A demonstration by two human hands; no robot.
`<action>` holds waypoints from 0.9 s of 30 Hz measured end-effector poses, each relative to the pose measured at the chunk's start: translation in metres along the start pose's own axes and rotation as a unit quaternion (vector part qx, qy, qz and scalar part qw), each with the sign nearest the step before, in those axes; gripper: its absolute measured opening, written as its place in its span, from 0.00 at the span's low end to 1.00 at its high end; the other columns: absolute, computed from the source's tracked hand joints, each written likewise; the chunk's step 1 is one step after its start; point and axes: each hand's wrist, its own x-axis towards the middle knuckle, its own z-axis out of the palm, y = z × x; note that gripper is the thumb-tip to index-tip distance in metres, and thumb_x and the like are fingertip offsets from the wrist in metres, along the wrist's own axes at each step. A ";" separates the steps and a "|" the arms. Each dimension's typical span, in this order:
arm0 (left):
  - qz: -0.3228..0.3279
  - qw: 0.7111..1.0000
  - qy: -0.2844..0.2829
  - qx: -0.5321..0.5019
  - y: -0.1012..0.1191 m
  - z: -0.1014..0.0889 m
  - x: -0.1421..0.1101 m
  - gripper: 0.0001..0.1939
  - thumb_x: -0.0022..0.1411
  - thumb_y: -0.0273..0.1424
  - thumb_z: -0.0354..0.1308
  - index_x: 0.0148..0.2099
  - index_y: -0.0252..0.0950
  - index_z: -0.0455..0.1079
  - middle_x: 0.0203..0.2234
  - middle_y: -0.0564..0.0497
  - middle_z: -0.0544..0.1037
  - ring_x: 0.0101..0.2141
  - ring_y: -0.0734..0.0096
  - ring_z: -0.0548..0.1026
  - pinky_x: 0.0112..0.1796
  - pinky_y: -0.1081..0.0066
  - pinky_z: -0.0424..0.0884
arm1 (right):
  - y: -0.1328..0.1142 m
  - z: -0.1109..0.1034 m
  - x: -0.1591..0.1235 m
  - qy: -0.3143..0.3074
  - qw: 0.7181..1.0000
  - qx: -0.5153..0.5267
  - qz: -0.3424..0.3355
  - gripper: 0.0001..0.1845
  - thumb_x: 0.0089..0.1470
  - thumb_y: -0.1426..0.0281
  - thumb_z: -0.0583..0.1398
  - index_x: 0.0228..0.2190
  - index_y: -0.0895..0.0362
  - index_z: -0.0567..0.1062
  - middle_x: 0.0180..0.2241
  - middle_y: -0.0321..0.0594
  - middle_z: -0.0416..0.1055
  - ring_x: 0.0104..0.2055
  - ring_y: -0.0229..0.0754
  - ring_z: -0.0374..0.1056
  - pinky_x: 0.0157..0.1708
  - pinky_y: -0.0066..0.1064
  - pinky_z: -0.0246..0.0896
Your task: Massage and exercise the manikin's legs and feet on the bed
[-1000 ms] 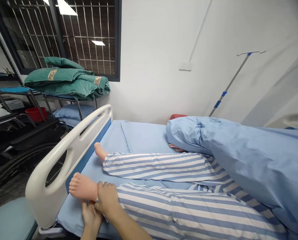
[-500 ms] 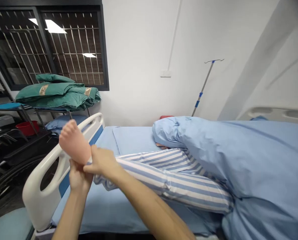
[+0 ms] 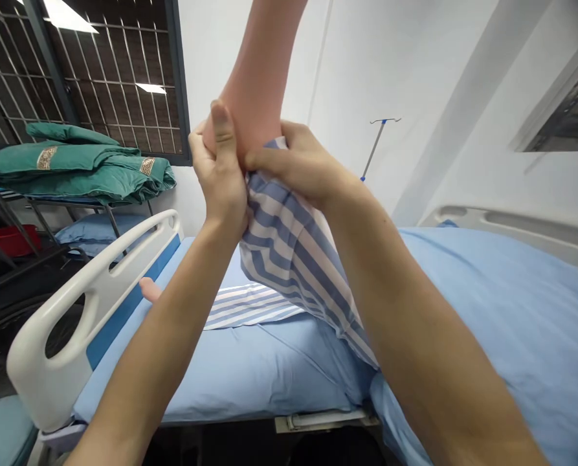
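Note:
A smooth, manikin-like foot (image 3: 266, 71) is lifted high above the bed, its toes cut off by the top of the view. My left hand (image 3: 223, 175) is closed around the heel, thumb upright along its side. My right hand (image 3: 311, 165) wraps the ankle at the cuff of the blue-and-white striped trouser leg (image 3: 293, 249). That leg slopes up steeply from the bed's right part. Behind my left forearm, the other striped leg (image 3: 252, 304) lies flat on the sheet, with a bit of its foot (image 3: 149, 289) showing.
The white footboard (image 3: 92, 310) stands at the left and a blue quilt (image 3: 487, 298) covers the right side. Green folded bedding (image 3: 79, 168) rests on a rack by the barred window. An infusion pole (image 3: 376, 145) rises behind the bed.
Both hands have raised the foot and moved it right, from beside the footboard to high over the bed. The raised leg now slopes steeply; the other foot has come into view.

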 end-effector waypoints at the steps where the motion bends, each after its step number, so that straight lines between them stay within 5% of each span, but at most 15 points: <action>1: 0.009 1.000 -0.005 0.009 0.001 0.000 0.000 0.37 0.54 0.40 0.14 0.57 0.24 0.44 0.49 0.45 0.67 0.53 0.65 0.61 0.45 0.64 0.64 | -0.001 -0.001 -0.001 0.002 1.000 -0.007 0.003 0.25 0.48 0.62 0.45 0.40 0.66 0.68 0.32 0.28 0.71 0.36 0.34 0.68 0.32 0.25 0.58; 6: -0.027 0.999 -0.017 -0.037 -0.005 -0.035 -0.019 0.33 0.61 0.43 0.25 0.58 0.26 0.50 0.55 0.42 0.62 0.55 0.63 0.60 0.48 0.65 0.64 | 0.011 0.040 0.005 0.015 0.998 -0.041 -0.046 0.24 0.47 0.62 0.50 0.41 0.66 0.68 0.35 0.31 0.70 0.40 0.40 0.69 0.38 0.30 0.62; 12: -0.154 0.974 0.066 -0.150 -0.048 -0.127 -0.060 0.30 0.58 0.49 0.46 0.53 0.31 0.62 0.51 0.41 0.68 0.52 0.63 0.66 0.50 0.67 0.65 | 0.037 0.140 0.010 -0.029 0.990 -0.133 0.030 0.27 0.41 0.55 0.58 0.41 0.57 0.64 0.35 0.37 0.70 0.37 0.48 0.69 0.33 0.37 0.65; 16: -0.282 0.943 0.167 -0.059 -0.075 -0.198 -0.119 0.24 0.57 0.48 0.50 0.46 0.34 0.66 0.41 0.45 0.74 0.41 0.67 0.73 0.39 0.71 0.71 | 0.052 0.214 -0.005 -0.117 0.975 -0.176 0.065 0.26 0.40 0.55 0.58 0.40 0.55 0.62 0.32 0.38 0.72 0.34 0.49 0.69 0.29 0.34 0.63; 19: -0.399 0.890 0.222 -0.003 -0.087 -0.235 -0.176 0.20 0.54 0.45 0.56 0.44 0.38 0.67 0.35 0.51 0.76 0.35 0.71 0.74 0.36 0.72 0.71 | 0.063 0.265 -0.024 -0.169 0.961 -0.202 0.083 0.26 0.42 0.55 0.57 0.40 0.55 0.60 0.33 0.41 0.72 0.34 0.50 0.70 0.29 0.34 0.61; 23: -0.501 0.835 0.221 -0.055 -0.103 -0.266 -0.240 0.21 0.55 0.46 0.53 0.45 0.38 0.69 0.41 0.48 0.76 0.45 0.66 0.71 0.42 0.70 0.69 | 0.080 0.318 -0.048 -0.201 0.951 -0.222 0.083 0.28 0.41 0.56 0.59 0.43 0.55 0.58 0.35 0.42 0.72 0.35 0.50 0.70 0.30 0.35 0.62; 27: -0.540 0.819 0.196 -0.010 -0.122 -0.301 -0.274 0.17 0.50 0.43 0.57 0.39 0.39 0.71 0.39 0.51 0.77 0.43 0.64 0.72 0.40 0.70 0.69 | 0.100 0.357 -0.062 -0.238 0.940 -0.230 0.089 0.32 0.40 0.57 0.60 0.45 0.57 0.58 0.36 0.46 0.72 0.37 0.52 0.70 0.32 0.38 0.62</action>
